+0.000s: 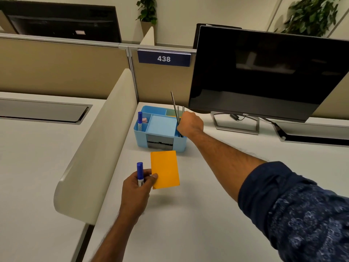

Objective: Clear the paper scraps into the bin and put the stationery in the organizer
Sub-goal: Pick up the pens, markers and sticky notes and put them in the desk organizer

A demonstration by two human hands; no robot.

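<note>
Two pens (177, 112) are going into the organizer (160, 127), right hand (189, 123) fingers clamped on them; left hand (137, 186) is gripping a marker (140, 173) and orange pad (164, 169); best lowering them upright

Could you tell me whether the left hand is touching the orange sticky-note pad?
Touching. The head view shows the left hand with its thumb tip pressed on the left edge of the orange rectangular sticky-note pad, while its fingers hold a blue-capped marker.

Blue partition sign (164, 58) reads "438"; monitor (264, 72) bezel says "DELL".
</note>
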